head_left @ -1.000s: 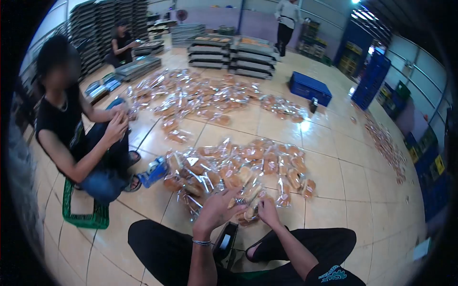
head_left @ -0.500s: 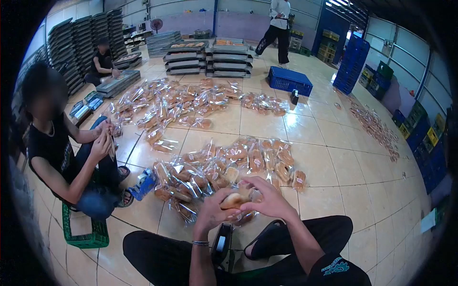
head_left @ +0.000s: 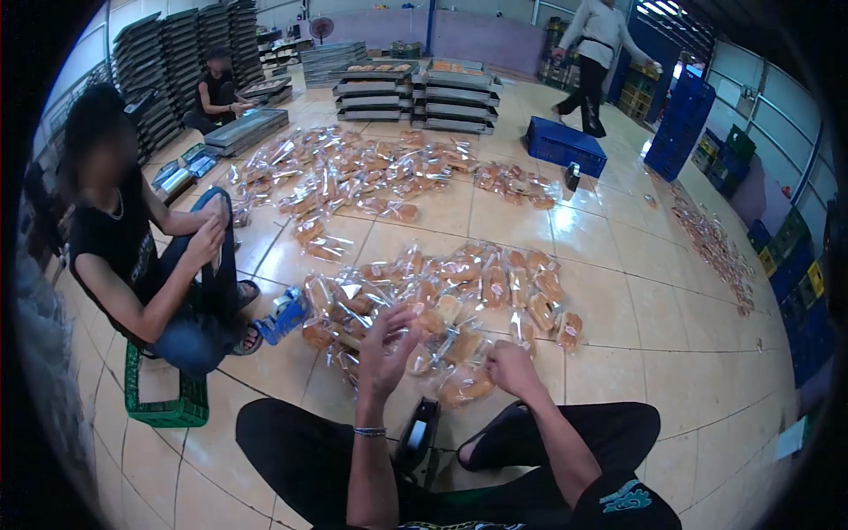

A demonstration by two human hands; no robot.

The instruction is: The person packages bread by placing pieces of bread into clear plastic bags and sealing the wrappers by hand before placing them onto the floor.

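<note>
My left hand [head_left: 386, 352] is raised over the near pile of bagged bread rolls [head_left: 459, 274], its fingers apart and nothing in them. My right hand [head_left: 515, 369] is closed at the right end of a clear-bagged roll [head_left: 465, 386] at the pile's near edge; its fingertips seem to pinch the bag there. A black tape dispenser [head_left: 419, 431] stands on the floor between my legs, just below the bagged roll. A blue tape dispenser [head_left: 283, 315] lies left of the pile.
A co-worker [head_left: 132, 238] sits at the left on a green crate [head_left: 166, 415]. More bagged rolls [head_left: 353, 177] lie farther off, before stacked trays [head_left: 455, 97]. A blue crate [head_left: 565, 146] stands behind at the right. Another person [head_left: 594, 57] walks at the back.
Both hands have parted from around the roll; my left hand has opened and risen, my right has moved to the bag's right end. The person at the back has moved right.
</note>
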